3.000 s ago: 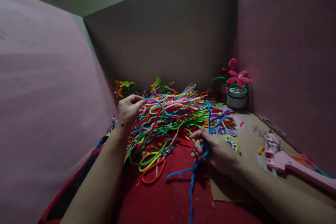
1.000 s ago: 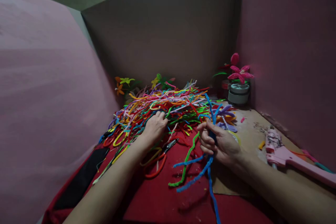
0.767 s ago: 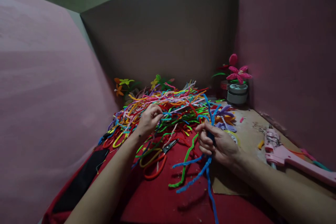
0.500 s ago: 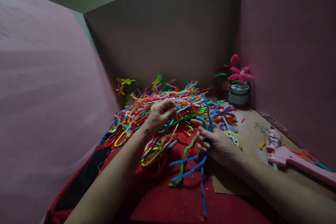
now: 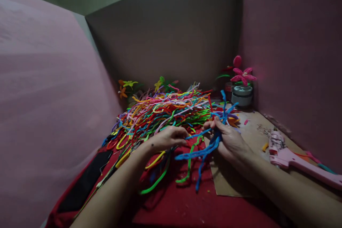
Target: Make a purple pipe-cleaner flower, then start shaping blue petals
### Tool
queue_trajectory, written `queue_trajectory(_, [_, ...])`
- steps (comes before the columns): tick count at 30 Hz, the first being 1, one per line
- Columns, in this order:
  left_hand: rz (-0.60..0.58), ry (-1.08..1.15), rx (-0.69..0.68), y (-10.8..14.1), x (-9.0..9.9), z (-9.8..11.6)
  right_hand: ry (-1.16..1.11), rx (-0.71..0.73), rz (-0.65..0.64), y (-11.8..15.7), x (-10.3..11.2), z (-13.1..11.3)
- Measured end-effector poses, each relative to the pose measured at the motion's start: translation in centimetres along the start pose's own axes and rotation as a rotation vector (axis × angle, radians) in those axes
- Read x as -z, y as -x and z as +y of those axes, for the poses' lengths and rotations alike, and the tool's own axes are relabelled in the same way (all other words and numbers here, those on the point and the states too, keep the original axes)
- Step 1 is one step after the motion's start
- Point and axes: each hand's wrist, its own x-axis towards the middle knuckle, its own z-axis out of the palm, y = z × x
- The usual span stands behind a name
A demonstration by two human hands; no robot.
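Note:
My right hand is closed around the middle of several blue pipe cleaners, whose fuzzy ends stick out above and below the fist. My left hand has its thumb and fingers together at the end of one blue strand, which runs across to the right hand. A wavy green pipe cleaner lies on the red cloth below the blue ends. Behind both hands spreads a heap of many-coloured pipe cleaners.
A pink glue gun lies at the right on the table. Behind it stands a pink pipe-cleaner flower in a grey pot. At the left is a flat black object. A yellow loop shows beside my left forearm.
My left hand has come down and nearer from the heap to a blue strand's end. My right hand has shifted slightly right and up, and the blue bundle has turned, its lower ends bunching.

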Motion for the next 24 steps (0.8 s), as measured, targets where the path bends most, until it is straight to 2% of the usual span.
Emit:
queue_trajectory(1, [0.017,-0.015,0.062,0.2,1.0,-0.8,-0.014,-0.018,-0.029,0.1,-0.1,-0.2])
queue_trajectory(3, [0.059,-0.033,0.091,0.2,2.5,-2.0,-0.035,-0.077,-0.099,0.3,-0.3,-0.4])
queue_trajectory(5, [0.116,-0.032,0.100,-0.4,2.9,-2.6,-0.047,-0.135,-0.139,0.5,-0.5,-0.3])
queue_trajectory(7, [0.232,-0.123,0.095,-1.4,2.2,-2.7,-0.064,-0.156,-0.153,0.5,-0.4,-0.2])
queue_trajectory(10, [0.384,-0.374,0.053,-3.4,0.2,-2.3,-0.088,-0.165,-0.148,0.4,-0.2,0.0])
queue_trajectory(14, [0.412,-0.574,0.068,-5.0,-2.0,-2.1,-0.086,-0.166,-0.162,0.3,0.1,0.2])
queue_trajectory(19, [0.427,-0.701,0.106,-4.6,-1.4,-1.8,-0.035,-0.166,-0.164,0.4,0.3,0.5])
queue_trajectory(24, [0.393,-0.773,-0.089,-4.7,-1.4,-2.5,-0.029,-0.200,-0.175,0.3,0.4,0.6])
